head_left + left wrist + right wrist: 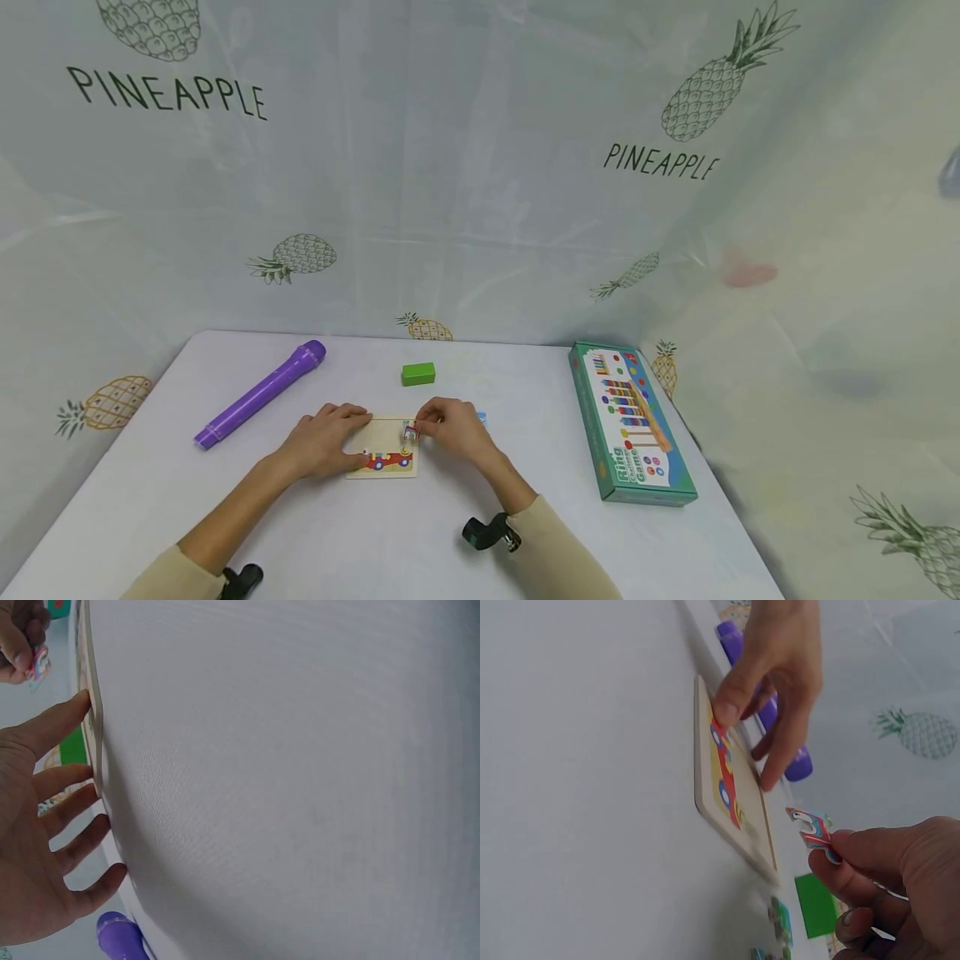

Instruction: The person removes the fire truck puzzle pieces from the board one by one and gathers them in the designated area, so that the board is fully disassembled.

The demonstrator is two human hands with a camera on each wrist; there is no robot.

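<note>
A shallow wooden puzzle board (384, 430) lies on the white table, with red vehicle pieces (387, 461) along its near side. My left hand (324, 440) rests at the board's left side, fingers spread; the thumb touches the vehicle pieces and the fingertips reach the far edge. Between thumb and finger of my right hand (456, 427) is a small jigsaw piece (812, 832), red, white and blue. That piece is held above the board's right part, apart from it. In the right wrist view, more colourful puzzle pieces (781, 921) lie beyond the board, partly cut off.
Behind the board sits a green block (418, 374). A purple stick with a rounded head (262, 393) lies slanted at the left. On the right is a green and blue toy box (636, 425). A pineapple-printed curtain (450, 208) hangs behind the table.
</note>
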